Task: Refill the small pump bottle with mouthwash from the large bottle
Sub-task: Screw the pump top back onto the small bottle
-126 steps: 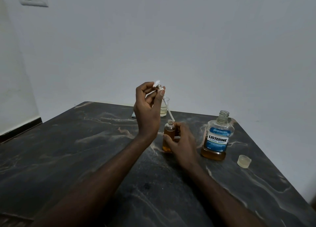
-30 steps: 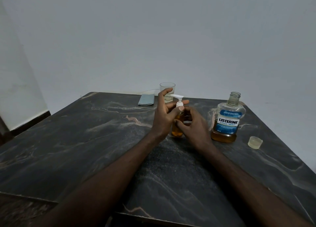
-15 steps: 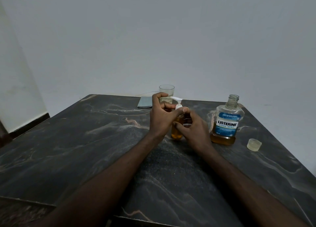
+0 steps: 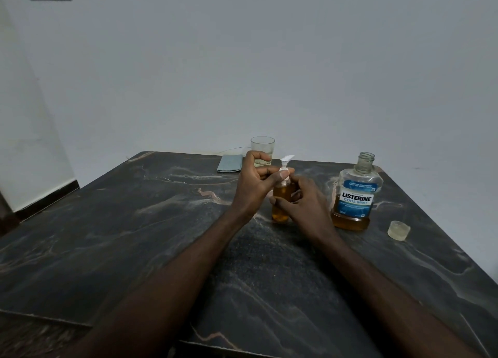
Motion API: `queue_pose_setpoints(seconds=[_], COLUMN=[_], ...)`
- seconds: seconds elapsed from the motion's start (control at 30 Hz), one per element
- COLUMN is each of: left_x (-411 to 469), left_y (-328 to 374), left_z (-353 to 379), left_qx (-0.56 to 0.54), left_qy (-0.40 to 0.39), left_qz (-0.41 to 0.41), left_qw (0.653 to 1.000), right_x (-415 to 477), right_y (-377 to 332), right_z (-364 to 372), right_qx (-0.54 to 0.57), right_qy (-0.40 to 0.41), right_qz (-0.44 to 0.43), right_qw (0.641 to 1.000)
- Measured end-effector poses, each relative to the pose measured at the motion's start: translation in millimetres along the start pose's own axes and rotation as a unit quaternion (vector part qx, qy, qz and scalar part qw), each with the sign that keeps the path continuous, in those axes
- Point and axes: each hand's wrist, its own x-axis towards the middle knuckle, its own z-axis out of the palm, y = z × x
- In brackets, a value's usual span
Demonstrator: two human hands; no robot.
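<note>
The small pump bottle (image 4: 280, 209) stands upright on the dark marble table (image 4: 134, 236), nearly full of amber mouthwash, with its white pump head (image 4: 286, 161) seated on the neck. My left hand (image 4: 253, 188) pinches the pump collar between thumb and fingers. My right hand (image 4: 304, 204) grips the small bottle's body from the right. The large Listerine bottle (image 4: 355, 196) stands uncapped to the right, with amber liquid only low in its base. Its clear cap (image 4: 398, 230) lies on the table further right.
A drinking glass (image 4: 262, 148) with a little pale liquid stands at the table's far edge behind my hands. A flat grey-blue pouch (image 4: 229, 163) lies next to it on the left. The table's right edge runs close to the cap.
The pump, held above the open small bottle 4 s ago, now sits in its neck. Over the last second my left fingers curled onto the collar and the spout turned from pointing left to right.
</note>
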Motion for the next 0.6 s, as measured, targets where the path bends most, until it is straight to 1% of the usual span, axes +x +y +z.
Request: queue_pose_setpoints(seconds=[0.1,0.23,0.37,0.5,0.6], left_x=[1,0,0,3,3], left_y=[-1,-1,-3,-7,-7], left_z=[-6,-10,-8,-12,-14], left_qx=[-0.021,-0.01,0.041,0.025,0.008], left_qy=[-0.023,-0.056,-0.035,-0.032,-0.031], left_qz=[0.002,-0.004,0.0,-0.003,-0.008], left_qw=[1.0,0.998,0.999,0.999,0.999], right_x=[1,0,0,1,0], right_y=[0,0,2,0,-1], right_z=[-2,-1,1,1,0], right_qx=[-0.008,0.01,0.018,0.017,0.015], right_qy=[-0.03,-0.016,-0.002,-0.033,-0.032], right_qz=[0.008,0.017,0.025,0.026,0.029], right_qw=[0.999,1.0,1.0,0.999,0.999])
